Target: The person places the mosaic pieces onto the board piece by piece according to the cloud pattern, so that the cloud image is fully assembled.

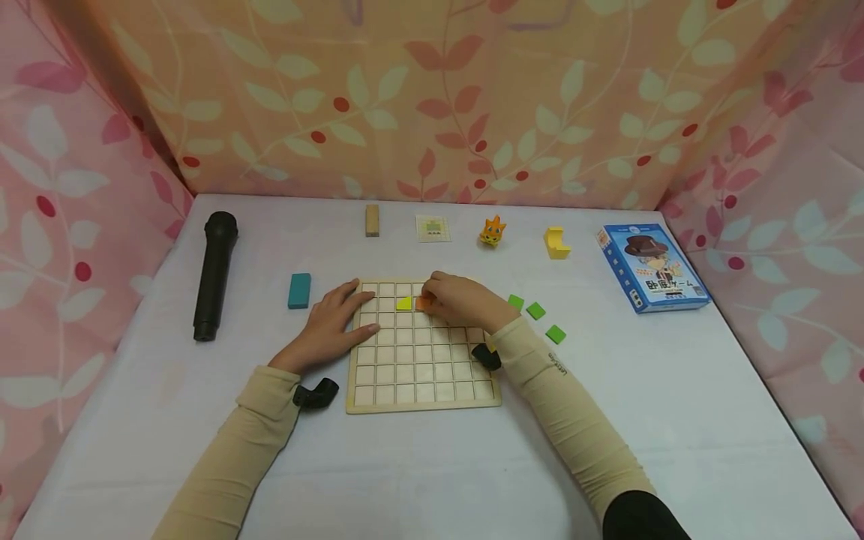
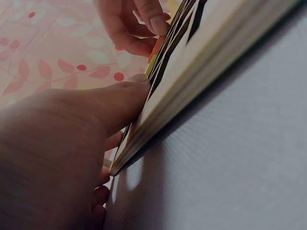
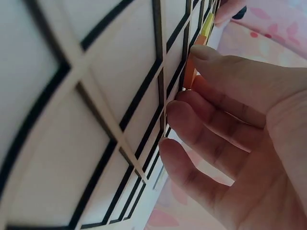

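A wooden grid board (image 1: 423, 411) lies on the white table, its squares marked off by raised strips. My left hand (image 1: 328, 328) rests at its left edge, with the thumb and a finger touching the top. Between thumb and fingertips, my right hand (image 1: 466, 301) pinches an orange tile (image 3: 190, 72) at the board's upper rows; the hand partly covers it. Just left of that sits a yellow tile (image 1: 403, 304) in a square. Green tiles (image 1: 535, 310) lie on the cloth beyond the right wrist, and a yellow piece partly shows beside the right sleeve.
A teal block (image 1: 299, 291) and black microphone (image 1: 215, 276) lie left. Along the back are a wooden block (image 1: 372, 220), a small patterned card (image 1: 433, 229), an orange figurine (image 1: 492, 231) and a yellow L-shaped block (image 1: 556, 243). A blue game box (image 1: 652, 267) lies right.
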